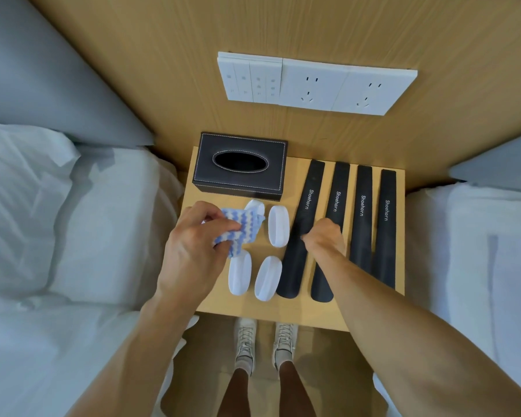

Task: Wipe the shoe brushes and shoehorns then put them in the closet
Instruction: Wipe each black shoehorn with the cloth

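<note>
Cloth (241, 228) sits pinched in the left grip (197, 245) over 1 white brush (255, 208); the right grip (325, 239) curls onto the second shoehorn (334, 224). 4 brushes, 4 shoehorns lie on the surface (295, 314).

Bright, even, diffuse indoor light, no glare or hot spots. Shadows soft: faint ones beside the black plastic shoehorns (301, 233) and under the dark leather tissue box (239, 167) on the light wooden table (298, 311). Strong wide-angle distortion: wood-panel wall (163, 70) and white beds (57, 221) bend toward the edges. Centre fairly sharp, "Shoehorn" print readable. Periphery softer, white wall socket panel (313, 82) slightly smeared.
</note>
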{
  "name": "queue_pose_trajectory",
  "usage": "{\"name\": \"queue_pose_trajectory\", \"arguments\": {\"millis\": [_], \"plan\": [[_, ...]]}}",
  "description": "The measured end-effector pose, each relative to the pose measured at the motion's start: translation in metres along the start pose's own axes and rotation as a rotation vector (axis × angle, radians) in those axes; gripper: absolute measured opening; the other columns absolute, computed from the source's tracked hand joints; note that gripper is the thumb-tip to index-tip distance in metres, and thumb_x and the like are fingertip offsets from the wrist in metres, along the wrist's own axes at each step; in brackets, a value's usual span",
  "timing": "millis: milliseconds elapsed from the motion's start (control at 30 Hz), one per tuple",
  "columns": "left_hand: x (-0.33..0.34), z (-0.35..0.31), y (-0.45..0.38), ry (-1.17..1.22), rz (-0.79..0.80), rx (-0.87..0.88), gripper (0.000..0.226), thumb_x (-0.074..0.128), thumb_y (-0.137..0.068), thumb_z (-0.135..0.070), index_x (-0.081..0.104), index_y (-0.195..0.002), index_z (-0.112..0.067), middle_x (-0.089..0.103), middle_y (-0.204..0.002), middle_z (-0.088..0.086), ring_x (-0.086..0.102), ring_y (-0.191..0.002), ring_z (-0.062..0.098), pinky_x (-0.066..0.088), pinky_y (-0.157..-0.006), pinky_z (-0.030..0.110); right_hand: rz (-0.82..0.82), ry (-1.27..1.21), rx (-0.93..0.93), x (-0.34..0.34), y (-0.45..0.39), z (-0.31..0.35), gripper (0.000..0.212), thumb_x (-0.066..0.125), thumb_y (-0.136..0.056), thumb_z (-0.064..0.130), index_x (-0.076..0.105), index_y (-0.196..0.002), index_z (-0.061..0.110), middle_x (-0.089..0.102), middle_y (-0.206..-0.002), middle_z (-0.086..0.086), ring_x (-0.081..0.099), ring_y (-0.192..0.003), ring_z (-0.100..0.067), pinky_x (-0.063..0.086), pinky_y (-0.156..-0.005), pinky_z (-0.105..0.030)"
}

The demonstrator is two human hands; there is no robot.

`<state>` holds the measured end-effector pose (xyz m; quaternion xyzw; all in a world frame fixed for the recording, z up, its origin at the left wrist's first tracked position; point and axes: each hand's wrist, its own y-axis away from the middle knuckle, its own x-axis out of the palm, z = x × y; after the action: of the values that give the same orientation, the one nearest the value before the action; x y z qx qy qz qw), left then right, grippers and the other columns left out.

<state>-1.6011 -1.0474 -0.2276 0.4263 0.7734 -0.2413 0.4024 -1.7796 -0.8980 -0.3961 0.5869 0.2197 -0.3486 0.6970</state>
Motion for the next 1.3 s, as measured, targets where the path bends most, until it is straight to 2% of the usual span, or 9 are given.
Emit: {"name": "queue_pose_trajectory", "arguments": {"millis": [167, 333, 467, 633, 767, 833, 967, 1067, 1300], "plan": [[-0.011, 0.003, 0.008, -0.021, -0.004, -0.016, 0.020, 0.076, -0.076, 0.007, 0.077, -0.093, -0.004, 0.064, -0.099, 0.013, 0.064, -0.090, 0.025, 0.051, -0.070, 0.021, 0.085, -0.184, 0.099, -0.005, -0.001, -0.009, 0.034, 0.080, -0.084, 0.028, 0.066, -0.106, 0.005, 0.074, -0.101, -0.014, 0.073, -0.091, -0.030, 0.062, -0.080, -0.040], [-0.029, -0.013, 0.013, 0.002, -0.033, 0.008, 0.019, 0.077, -0.075, 0.006, 0.077, -0.092, -0.004, 0.064, -0.099, 0.011, 0.065, -0.089, 0.024, 0.051, -0.070, 0.020, 0.020, -0.219, 0.084, -0.030, 0.023, -0.025, 0.027, 0.076, -0.086, 0.025, 0.067, -0.104, 0.007, 0.074, -0.099, -0.014, 0.073, -0.092, -0.031, 0.062, -0.081, -0.044], [-0.049, -0.031, 0.015, 0.006, -0.061, 0.050, 0.020, 0.079, -0.075, 0.002, 0.078, -0.093, -0.006, 0.066, -0.101, 0.010, 0.065, -0.091, 0.023, 0.051, -0.069, 0.021, -0.058, -0.214, 0.026, -0.067, 0.056, -0.037, 0.023, 0.072, -0.090, 0.030, 0.068, -0.103, 0.011, 0.073, -0.103, -0.010, 0.070, -0.098, -0.029, 0.058, -0.081, -0.036], [-0.079, -0.063, 0.020, 0.059, -0.121, 0.104, 0.019, 0.078, -0.076, 0.004, 0.077, -0.092, -0.007, 0.066, -0.100, 0.007, 0.066, -0.088, 0.019, 0.048, -0.066, 0.014, -0.168, -0.502, -0.062, -0.105, 0.115, -0.062, 0.019, 0.071, -0.091, 0.023, 0.057, -0.079, 0.018, 0.069, -0.087, -0.009, 0.070, -0.083, -0.030, 0.060, -0.075, -0.043], [-0.104, -0.097, 0.016, 0.127, -0.174, 0.181, 0.025, 0.073, -0.075, 0.011, 0.077, -0.092, -0.006, 0.065, -0.099, 0.007, 0.063, -0.088, 0.020, 0.048, -0.070, 0.016, -0.297, -0.665, -0.221, -0.133, 0.169, -0.074, 0.018, 0.069, -0.093, 0.020, 0.056, -0.080, 0.018, 0.064, -0.073, -0.003, 0.066, -0.066, -0.019, 0.052, -0.059, -0.027], [-0.118, -0.116, 0.013, 0.158, -0.203, 0.206, 0.026, 0.071, -0.075, 0.011, 0.077, -0.092, -0.007, 0.065, -0.098, 0.005, 0.062, -0.087, 0.019, 0.045, -0.070, 0.014, -0.358, -0.743, -0.311, -0.147, 0.194, -0.072, 0.017, 0.068, -0.093, 0.019, 0.055, -0.082, 0.019, 0.064, -0.073, -0.002, 0.065, -0.066, -0.020, 0.052, -0.060, -0.029], [-0.148, -0.153, 0.007, 0.193, -0.257, 0.333, 0.022, 0.071, -0.077, 0.008, 0.077, -0.094, -0.006, 0.065, -0.100, 0.005, 0.064, -0.091, 0.019, 0.056, -0.075, 0.031, -0.489, -0.805, -0.523, -0.184, 0.237, -0.051, 0.013, 0.065, -0.094, 0.014, 0.058, -0.087, 0.023, 0.066, -0.080, 0.003, 0.066, -0.076, -0.018, 0.056, -0.069, -0.035], [-0.174, -0.180, 0.003, 0.199, -0.311, 0.444, 0.020, 0.072, -0.078, 0.007, 0.076, -0.095, -0.004, 0.065, -0.100, 0.007, 0.064, -0.090, 0.021, 0.056, -0.072, 0.037, -0.563, -0.831, -0.667, -0.216, 0.268, -0.026, 0.020, 0.065, -0.093, 0.010, 0.061, -0.097, 0.029, 0.069, -0.089, 0.010, 0.066, -0.084, -0.006, 0.053, -0.075, -0.023], [-0.239, -0.243, -0.008, 0.188, -0.480, 0.622, 0.022, 0.075, -0.081, -0.004, 0.075, -0.103, -0.007, 0.066, -0.105, 0.005, 0.063, -0.094, 0.017, 0.052, -0.075, 0.022, -0.471, -0.910, -0.997, -0.274, 0.339, 0.030, 0.031, 0.062, -0.096, 0.012, 0.060, -0.113, 0.037, 0.068, -0.096, 0.025, 0.065, -0.089, 0.008, 0.047, -0.070, -0.003]]}}
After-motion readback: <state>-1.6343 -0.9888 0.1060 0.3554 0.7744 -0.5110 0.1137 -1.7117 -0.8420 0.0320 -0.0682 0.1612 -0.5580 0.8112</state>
